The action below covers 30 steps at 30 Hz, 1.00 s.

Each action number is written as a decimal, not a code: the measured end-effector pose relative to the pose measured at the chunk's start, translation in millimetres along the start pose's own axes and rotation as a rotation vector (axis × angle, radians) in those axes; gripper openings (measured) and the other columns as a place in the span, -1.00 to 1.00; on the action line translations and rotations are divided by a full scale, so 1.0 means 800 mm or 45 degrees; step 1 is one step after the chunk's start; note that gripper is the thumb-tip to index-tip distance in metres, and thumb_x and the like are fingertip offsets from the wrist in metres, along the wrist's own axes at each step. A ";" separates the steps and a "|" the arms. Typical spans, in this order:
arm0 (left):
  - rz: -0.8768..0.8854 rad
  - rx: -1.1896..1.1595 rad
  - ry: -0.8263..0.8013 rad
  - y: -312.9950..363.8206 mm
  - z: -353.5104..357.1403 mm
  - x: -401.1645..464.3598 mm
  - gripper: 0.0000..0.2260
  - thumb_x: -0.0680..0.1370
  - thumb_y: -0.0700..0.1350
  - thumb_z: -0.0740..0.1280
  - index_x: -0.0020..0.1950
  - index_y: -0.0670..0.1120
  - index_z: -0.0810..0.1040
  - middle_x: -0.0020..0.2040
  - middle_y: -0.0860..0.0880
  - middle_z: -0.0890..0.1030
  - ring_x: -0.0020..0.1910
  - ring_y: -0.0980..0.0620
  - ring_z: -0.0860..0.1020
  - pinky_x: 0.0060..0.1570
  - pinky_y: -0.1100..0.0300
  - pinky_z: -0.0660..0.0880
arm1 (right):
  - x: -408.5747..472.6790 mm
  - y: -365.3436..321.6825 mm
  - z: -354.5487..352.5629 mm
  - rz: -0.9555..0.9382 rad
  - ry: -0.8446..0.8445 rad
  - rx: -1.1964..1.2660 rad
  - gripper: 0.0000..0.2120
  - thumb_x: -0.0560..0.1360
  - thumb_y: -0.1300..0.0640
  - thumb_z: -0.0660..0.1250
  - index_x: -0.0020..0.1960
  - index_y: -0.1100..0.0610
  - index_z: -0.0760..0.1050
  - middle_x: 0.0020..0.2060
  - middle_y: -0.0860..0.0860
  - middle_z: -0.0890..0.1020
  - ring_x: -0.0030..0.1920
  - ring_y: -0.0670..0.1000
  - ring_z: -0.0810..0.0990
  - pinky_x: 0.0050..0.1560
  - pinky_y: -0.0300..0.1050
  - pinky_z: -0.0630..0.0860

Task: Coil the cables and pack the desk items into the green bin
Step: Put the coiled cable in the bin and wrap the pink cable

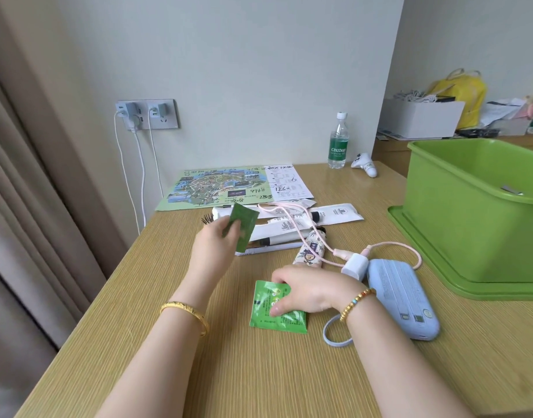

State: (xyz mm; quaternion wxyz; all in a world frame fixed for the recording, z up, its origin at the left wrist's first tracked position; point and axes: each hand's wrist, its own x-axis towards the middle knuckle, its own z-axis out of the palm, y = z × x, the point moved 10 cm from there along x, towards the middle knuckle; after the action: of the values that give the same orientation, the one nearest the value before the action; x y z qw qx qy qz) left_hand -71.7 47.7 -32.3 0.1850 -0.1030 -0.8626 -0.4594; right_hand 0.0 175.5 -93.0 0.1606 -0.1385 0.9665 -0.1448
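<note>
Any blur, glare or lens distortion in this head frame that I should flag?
Head view: soft, even light and faint shadows, no strong glare; the left hand and its dark green packet are slightly motion-blurred; wide-angle bending shows at the curtain and green bin; far shelf clutter is soft.

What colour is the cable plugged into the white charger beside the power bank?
Pale pink cable, seen in the head view, running from the white charger.

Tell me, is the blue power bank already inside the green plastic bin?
No, the blue power bank lies on the wooden desk beside the green plastic bin.
</note>
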 end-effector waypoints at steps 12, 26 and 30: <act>-0.247 -0.544 0.093 0.042 0.009 -0.015 -0.91 0.60 -0.22 0.09 0.06 -0.18 0.35 -0.31 -0.02 0.54 -0.54 0.08 0.56 -0.50 0.16 0.48 | -0.047 0.072 -0.107 0.101 1.153 1.165 -0.95 0.61 0.12 0.02 0.00 0.04 0.25 -0.24 -0.02 0.46 -0.44 -0.08 0.64 -0.54 -0.12 0.36; 0.200 -0.639 -0.502 0.403 0.208 -0.018 -0.73 0.55 -0.31 0.11 0.18 -0.04 0.37 0.13 -0.18 0.56 -0.19 -0.09 0.67 -0.10 0.03 0.62 | -0.353 0.218 -0.301 0.642 1.970 0.036 -0.73 0.55 0.29 0.10 0.23 0.20 0.39 0.04 0.21 0.56 0.01 0.22 0.51 -0.22 -0.07 0.31; 0.479 0.208 -0.895 0.420 0.278 -0.049 -0.58 0.61 0.04 0.13 0.45 -0.05 0.31 0.43 -0.10 0.37 0.41 -0.10 0.32 0.40 0.04 0.21 | -0.314 0.265 -0.283 0.857 1.326 -0.114 -0.68 0.54 0.29 0.10 0.25 0.21 0.44 0.23 0.20 0.50 0.25 0.23 0.39 0.18 0.08 0.37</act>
State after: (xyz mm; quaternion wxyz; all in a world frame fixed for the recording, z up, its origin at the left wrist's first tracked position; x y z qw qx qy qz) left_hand 30.7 419.0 92.2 -0.0327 -0.3949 -0.8730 -0.2843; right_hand 102.4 502.6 111.8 -0.3010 0.2561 0.9138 -0.0940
